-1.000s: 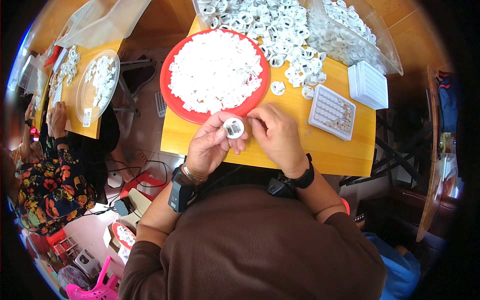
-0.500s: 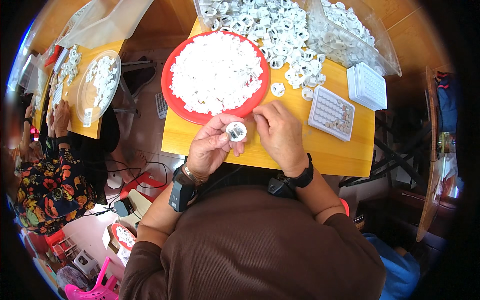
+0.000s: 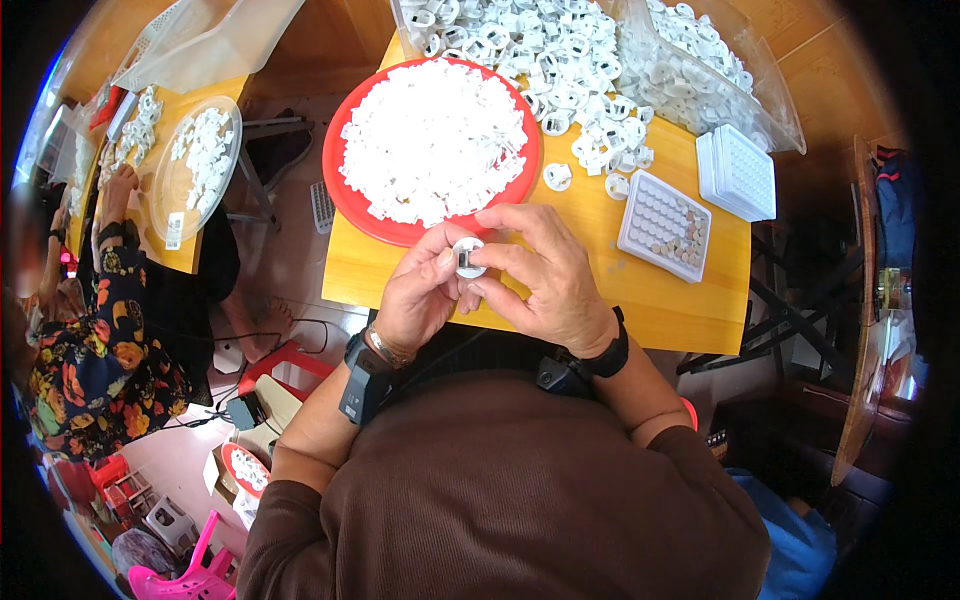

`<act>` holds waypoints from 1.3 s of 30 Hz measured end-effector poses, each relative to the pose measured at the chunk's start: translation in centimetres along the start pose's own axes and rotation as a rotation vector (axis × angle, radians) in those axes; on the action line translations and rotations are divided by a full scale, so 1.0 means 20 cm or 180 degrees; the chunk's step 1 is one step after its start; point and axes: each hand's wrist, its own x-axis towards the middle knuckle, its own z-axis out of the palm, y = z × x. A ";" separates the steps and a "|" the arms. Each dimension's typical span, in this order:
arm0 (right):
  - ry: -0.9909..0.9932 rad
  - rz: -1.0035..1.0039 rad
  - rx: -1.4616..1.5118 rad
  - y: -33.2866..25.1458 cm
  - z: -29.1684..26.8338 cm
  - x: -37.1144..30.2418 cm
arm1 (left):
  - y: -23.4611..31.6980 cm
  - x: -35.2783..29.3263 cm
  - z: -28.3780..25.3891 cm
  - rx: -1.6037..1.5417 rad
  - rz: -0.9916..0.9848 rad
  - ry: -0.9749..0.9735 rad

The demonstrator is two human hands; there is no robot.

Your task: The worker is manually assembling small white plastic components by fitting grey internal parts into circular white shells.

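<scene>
Just in front of the red tray, my left hand [image 3: 415, 302] grips a small round white plastic part [image 3: 464, 262] by its edge, between thumb and fingers. The part has a dark rectangular area on its upper face. My right hand [image 3: 556, 285] meets it from the right, index fingertip on the face and thumb near the lower edge; the fingers hide some of the part. Whether a smaller piece sits in the right fingertips, I cannot make out. Behind both hands, the round red tray [image 3: 334, 165] holds a heap of tiny white pieces [image 3: 430, 140].
Similar round parts [image 3: 560, 60] lie piled at the back, beside a clear bin [image 3: 780, 120]. To the right are a white pitted tray [image 3: 640, 215] with small discs and a stack of white trays [image 3: 735, 175]. A co-worker's hand [image 3: 118, 190] works at the left table.
My right hand has come left from beside the tray, and its fingers now touch the round part. My left hand has turned the part slightly. The co-worker's hand has shifted.
</scene>
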 end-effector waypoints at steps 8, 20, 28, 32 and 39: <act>-0.0249 -0.0032 -0.0103 -0.02 -0.01 0.01 | -0.01 -0.01 0.00 0.0282 0.0000 0.0050; -0.0059 -0.0099 -0.0075 0.00 0.00 0.00 | -0.01 0.00 -0.02 0.0168 0.0021 0.0057; 0.0289 0.0120 -0.0038 0.02 0.02 -0.03 | -0.01 0.01 -0.02 -0.0024 0.0132 -0.0130; 0.0360 0.0135 -0.0029 0.02 0.03 -0.03 | -0.02 0.01 -0.04 -0.0144 0.0212 -0.0190; 0.0397 0.0135 -0.0033 0.02 0.02 -0.03 | -0.01 0.02 -0.04 -0.0170 0.0220 -0.0175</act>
